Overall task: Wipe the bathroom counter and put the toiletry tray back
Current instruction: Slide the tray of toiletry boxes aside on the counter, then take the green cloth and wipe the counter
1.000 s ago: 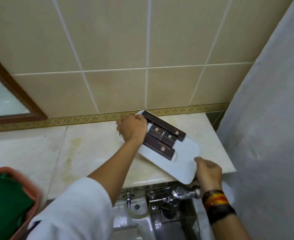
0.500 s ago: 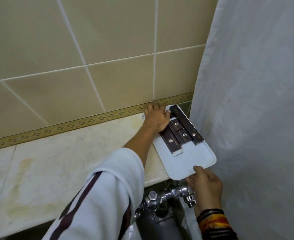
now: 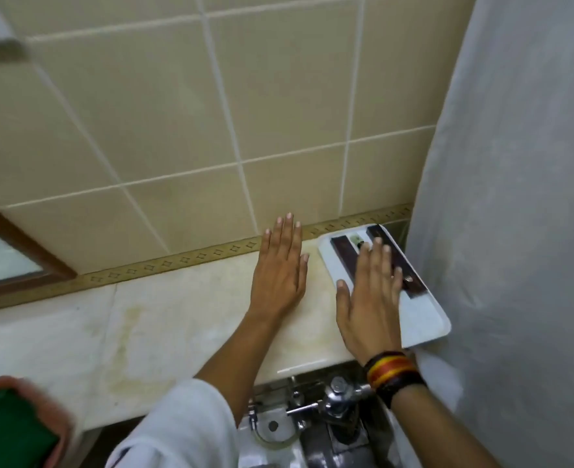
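Observation:
The white toiletry tray (image 3: 420, 319) lies flat at the right end of the cream marble counter (image 3: 164, 325), close to the tiled wall. Dark brown toiletry boxes (image 3: 344, 253) lie on its far half. My right hand (image 3: 368, 298) hovers flat over the tray's left side, fingers apart, holding nothing, and hides part of the boxes. My left hand (image 3: 279, 268) is flat and spread over the counter just left of the tray, fingers pointing at the wall, not touching the tray.
A white shower curtain (image 3: 522, 197) hangs against the tray's right edge. A chrome flush valve (image 3: 336, 396) and a white fixture sit below the counter's front edge. An orange basin with a green cloth (image 3: 5, 430) is at the lower left. A wood-framed mirror (image 3: 12, 251) is at left.
Both hands have let go of the tray, which now rests on the counter by the curtain. The left hand moved off it to the left; the right hand rose from its front edge.

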